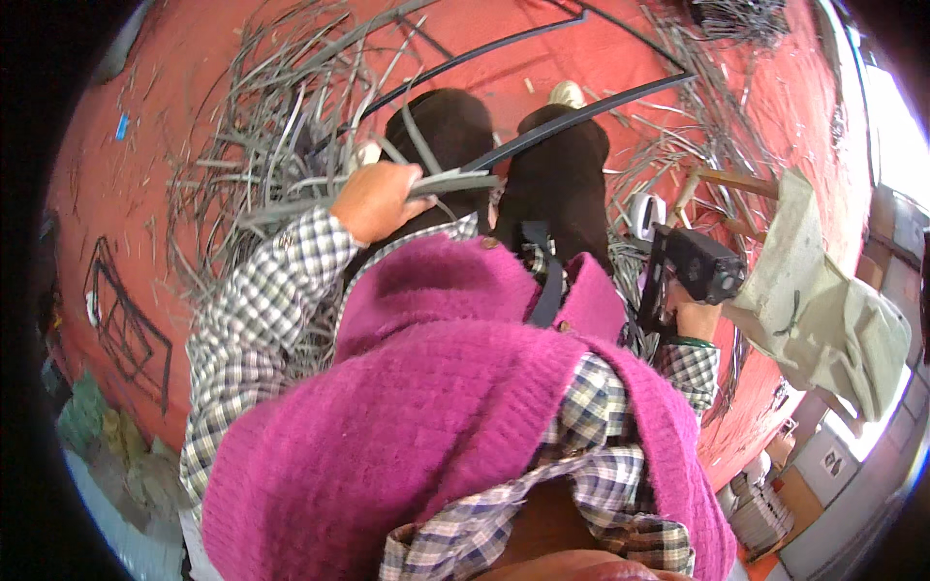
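Observation:
My left hand (376, 201) is closed round flat grey strips (455, 182) above my lap, their ends sticking out past the thumb. A long dark strip (591, 118) slants up to the right over my legs, close to the held strips. My right hand (696, 318) is low at my right side, at a black boxy power tool (699, 263). The tool hides most of its fingers, but the hand appears wrapped round it. A white roundish object (645, 215) lies beside the tool.
Tangled grey strips (281, 136) cover the red floor (116, 203) to the left, with more at right. A thin dark frame (131, 324) lies at far left. Pale cloth (804, 290) hangs over a wooden stool-like frame (736, 182) at right. A dark bundle (741, 17) is at the far right.

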Action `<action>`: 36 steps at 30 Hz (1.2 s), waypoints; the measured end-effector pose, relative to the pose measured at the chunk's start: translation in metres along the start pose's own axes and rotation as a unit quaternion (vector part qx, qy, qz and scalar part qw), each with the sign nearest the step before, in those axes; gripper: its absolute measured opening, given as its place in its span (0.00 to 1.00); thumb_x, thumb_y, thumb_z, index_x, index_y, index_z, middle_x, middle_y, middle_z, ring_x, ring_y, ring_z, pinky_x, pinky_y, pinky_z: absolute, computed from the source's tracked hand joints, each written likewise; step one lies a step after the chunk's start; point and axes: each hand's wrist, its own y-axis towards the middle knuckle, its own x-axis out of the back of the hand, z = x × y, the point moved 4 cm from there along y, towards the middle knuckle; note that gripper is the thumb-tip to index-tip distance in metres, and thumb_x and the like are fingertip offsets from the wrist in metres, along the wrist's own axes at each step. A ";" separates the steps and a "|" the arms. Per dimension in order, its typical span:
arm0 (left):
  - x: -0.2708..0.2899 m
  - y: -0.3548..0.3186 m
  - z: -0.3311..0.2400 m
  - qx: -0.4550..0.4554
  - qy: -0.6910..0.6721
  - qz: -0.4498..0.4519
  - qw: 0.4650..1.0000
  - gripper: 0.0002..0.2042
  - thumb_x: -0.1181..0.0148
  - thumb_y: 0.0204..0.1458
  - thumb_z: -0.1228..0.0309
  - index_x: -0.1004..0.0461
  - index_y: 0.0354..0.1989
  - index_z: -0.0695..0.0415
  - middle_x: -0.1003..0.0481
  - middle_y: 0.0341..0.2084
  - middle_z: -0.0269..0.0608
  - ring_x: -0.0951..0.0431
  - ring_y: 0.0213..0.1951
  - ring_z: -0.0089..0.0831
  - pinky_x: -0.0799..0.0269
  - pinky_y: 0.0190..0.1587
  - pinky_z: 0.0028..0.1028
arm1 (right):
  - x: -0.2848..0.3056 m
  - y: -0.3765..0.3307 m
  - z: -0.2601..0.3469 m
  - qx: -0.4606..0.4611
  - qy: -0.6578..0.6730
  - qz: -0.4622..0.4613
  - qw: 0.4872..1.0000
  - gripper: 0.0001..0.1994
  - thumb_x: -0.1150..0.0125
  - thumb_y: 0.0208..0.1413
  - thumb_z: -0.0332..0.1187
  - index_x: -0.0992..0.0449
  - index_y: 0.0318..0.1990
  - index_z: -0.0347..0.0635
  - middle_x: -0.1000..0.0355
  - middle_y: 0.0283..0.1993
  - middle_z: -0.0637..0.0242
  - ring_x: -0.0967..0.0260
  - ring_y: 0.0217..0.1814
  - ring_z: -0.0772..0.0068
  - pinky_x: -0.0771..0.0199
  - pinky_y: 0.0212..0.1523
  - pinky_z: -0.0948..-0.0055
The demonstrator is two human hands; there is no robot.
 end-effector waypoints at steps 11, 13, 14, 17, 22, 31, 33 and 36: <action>0.018 -0.015 -0.017 0.007 0.056 -0.099 0.994 0.13 0.41 0.44 0.61 0.32 0.23 0.59 0.29 0.19 0.49 0.28 0.25 0.49 0.35 0.28 0.41 | -0.004 0.023 0.004 0.098 0.006 0.009 0.995 0.17 0.42 0.40 0.29 0.28 0.42 0.40 0.28 0.40 0.61 0.30 0.42 0.62 0.32 0.44 0.68; 0.032 -0.010 -0.018 0.006 0.065 -0.119 0.991 0.14 0.43 0.45 0.59 0.32 0.23 0.59 0.29 0.18 0.49 0.28 0.25 0.48 0.35 0.28 0.42 | -0.004 0.025 0.006 0.086 0.031 0.028 0.995 0.18 0.42 0.38 0.25 0.29 0.42 0.38 0.28 0.40 0.62 0.30 0.41 0.65 0.32 0.43 0.68; 0.037 -0.007 -0.019 0.006 0.071 -0.132 0.989 0.15 0.43 0.45 0.58 0.33 0.21 0.58 0.31 0.17 0.49 0.29 0.25 0.49 0.36 0.26 0.41 | -0.006 0.027 0.006 0.077 0.011 0.054 0.996 0.18 0.42 0.38 0.24 0.29 0.42 0.37 0.28 0.39 0.63 0.30 0.39 0.66 0.32 0.42 0.69; 0.034 -0.001 -0.017 0.019 0.057 -0.123 0.991 0.16 0.43 0.46 0.56 0.31 0.23 0.59 0.29 0.18 0.49 0.28 0.26 0.48 0.34 0.28 0.41 | -0.008 0.028 0.006 0.000 0.077 0.049 0.996 0.18 0.42 0.38 0.23 0.29 0.42 0.36 0.28 0.37 0.64 0.31 0.37 0.68 0.32 0.40 0.71; 0.006 0.007 -0.012 -0.033 -0.123 -0.138 0.982 0.17 0.39 0.44 0.56 0.28 0.28 0.60 0.29 0.19 0.52 0.28 0.24 0.46 0.35 0.28 0.36 | -0.011 0.017 0.018 0.019 0.129 0.032 0.991 0.16 0.41 0.40 0.24 0.29 0.41 0.34 0.29 0.37 0.66 0.32 0.36 0.71 0.33 0.40 0.73; -0.008 0.018 0.028 0.029 -0.386 -0.086 0.918 0.20 0.45 0.51 0.56 0.30 0.40 0.63 0.27 0.30 0.36 0.31 0.34 0.22 0.35 0.40 0.24 | -0.003 -0.006 0.086 -0.107 0.078 0.080 0.988 0.15 0.39 0.43 0.24 0.29 0.42 0.38 0.30 0.36 0.68 0.34 0.35 0.75 0.34 0.38 0.76; -0.002 0.017 0.031 0.003 -0.408 -0.073 0.910 0.17 0.45 0.51 0.58 0.29 0.38 0.63 0.29 0.23 0.33 0.33 0.28 0.20 0.36 0.33 0.22 | -0.011 0.000 0.105 -0.088 0.123 0.102 0.983 0.17 0.40 0.42 0.22 0.29 0.43 0.38 0.30 0.40 0.67 0.33 0.39 0.74 0.34 0.41 0.74; 0.005 0.019 0.035 0.018 -0.405 -0.009 0.914 0.15 0.44 0.51 0.61 0.29 0.36 0.63 0.33 0.18 0.30 0.35 0.22 0.17 0.38 0.27 0.20 | -0.018 0.011 0.128 -0.022 0.046 0.157 0.986 0.18 0.40 0.42 0.22 0.30 0.45 0.38 0.31 0.43 0.66 0.33 0.42 0.73 0.34 0.44 0.74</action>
